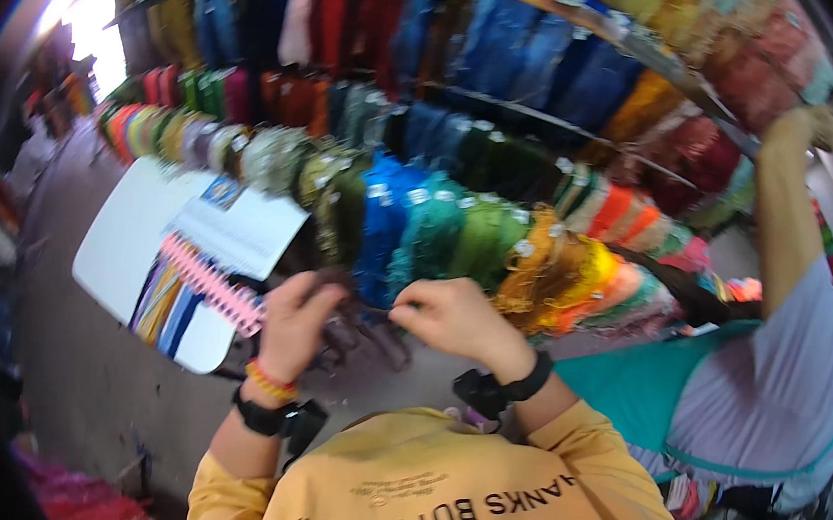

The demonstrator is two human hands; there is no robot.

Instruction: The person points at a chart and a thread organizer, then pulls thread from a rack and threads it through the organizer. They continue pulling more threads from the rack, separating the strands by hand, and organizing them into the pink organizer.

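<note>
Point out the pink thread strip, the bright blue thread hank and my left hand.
Pink thread strip (208, 284): head view, middle of its length.
Bright blue thread hank (384, 236): head view, its hanging strands.
Left hand (293, 324): head view, middle, near the thumb's base.

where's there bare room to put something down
Bare: the left part of the white rounded card, bordered by thread samples on its pink toothed strip; also grey floor below the card. Crowded: between left hand and right hand, where dark brown yarn hangs, and ahead, where multicoloured yarn skeins hang packed together.
</note>
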